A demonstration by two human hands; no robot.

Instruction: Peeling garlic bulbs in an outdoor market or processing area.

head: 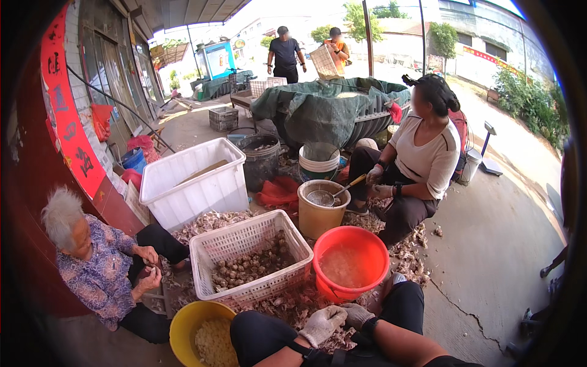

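Observation:
My left hand (323,325) and my right hand (357,316) wear pale knit work gloves and meet between my knees. Their fingers are curled; anything inside them is too small to make out. Just beyond sits a red plastic basin (379,250) with pale peeled garlic cloves (344,267) in it, apparently in water. A white slatted plastic crate (257,285) left of the basin contains brownish unpeeled garlic bulbs (245,270). Beside my left knee a yellow basin (183,321) holds more peeled cloves (215,343). Dry garlic skins (293,300) cover the ground below my hands.
An older person (98,270) sits at left, fingers together. Opposite, a gloved person (424,151) sits by a tan bucket (321,220) with a skimmer (322,198) over it. A white plastic tub (202,197) and tarp-covered basin (321,108) stand behind. Two people (285,55) stand farther back.

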